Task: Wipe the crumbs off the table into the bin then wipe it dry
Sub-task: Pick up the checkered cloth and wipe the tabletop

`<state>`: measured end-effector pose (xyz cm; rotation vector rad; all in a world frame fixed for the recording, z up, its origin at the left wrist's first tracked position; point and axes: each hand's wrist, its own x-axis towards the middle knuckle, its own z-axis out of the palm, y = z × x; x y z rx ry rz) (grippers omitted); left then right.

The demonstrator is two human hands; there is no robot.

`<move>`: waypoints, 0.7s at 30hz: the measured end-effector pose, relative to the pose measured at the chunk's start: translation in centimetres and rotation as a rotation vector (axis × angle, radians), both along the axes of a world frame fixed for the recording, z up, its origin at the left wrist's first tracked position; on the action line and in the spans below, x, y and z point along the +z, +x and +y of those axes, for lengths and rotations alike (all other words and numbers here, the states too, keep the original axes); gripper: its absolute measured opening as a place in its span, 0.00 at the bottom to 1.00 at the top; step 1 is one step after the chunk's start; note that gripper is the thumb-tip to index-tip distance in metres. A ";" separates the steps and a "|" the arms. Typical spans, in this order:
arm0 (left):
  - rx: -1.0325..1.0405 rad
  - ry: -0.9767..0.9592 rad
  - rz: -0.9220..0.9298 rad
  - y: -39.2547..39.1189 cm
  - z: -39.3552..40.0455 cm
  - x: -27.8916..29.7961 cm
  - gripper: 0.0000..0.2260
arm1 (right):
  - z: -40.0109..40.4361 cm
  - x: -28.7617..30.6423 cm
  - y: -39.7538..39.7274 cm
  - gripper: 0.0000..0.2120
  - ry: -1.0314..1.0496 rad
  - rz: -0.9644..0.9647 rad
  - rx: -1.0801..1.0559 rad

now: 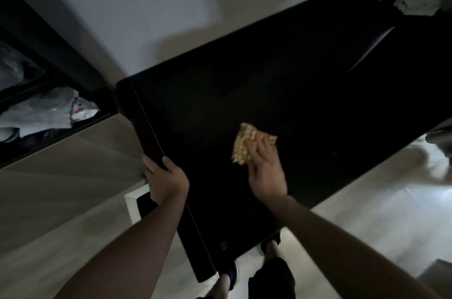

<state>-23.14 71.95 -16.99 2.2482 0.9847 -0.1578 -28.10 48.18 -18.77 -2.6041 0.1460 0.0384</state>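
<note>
Yellow waffle cloth (245, 144) lies near the middle of the black table (269, 83). My right hand (265, 171) presses it flat with straight fingers; my left hand (166, 176) grips the table's left edge. The cloth looks soft and light, so I judge a flat palm moves it best. The white bin (133, 203) stands below this edge; what is inside I cannot see.

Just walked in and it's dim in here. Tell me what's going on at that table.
A person is wiping a black table with a yellow cloth. The right hand presses flat on the cloth, fingers spread. The left hand grips the table's left edge. A white bin stands on the floor just below that edge. A crumpled white cloth lies at the table's far end.
</note>
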 end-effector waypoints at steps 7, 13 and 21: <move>-0.137 -0.085 -0.043 -1.4 1.4 1.2 0.30 | 10.7 2.5 -10.6 0.30 0.193 0.119 0.345; -0.088 -0.122 -0.045 -2.3 0.5 1.8 0.29 | 1.2 5.9 -12.3 0.25 0.312 0.017 0.077; -0.028 -0.049 -0.029 -3.1 0.1 0.4 0.29 | -13.4 3.5 -10.6 0.25 -0.060 0.119 -0.316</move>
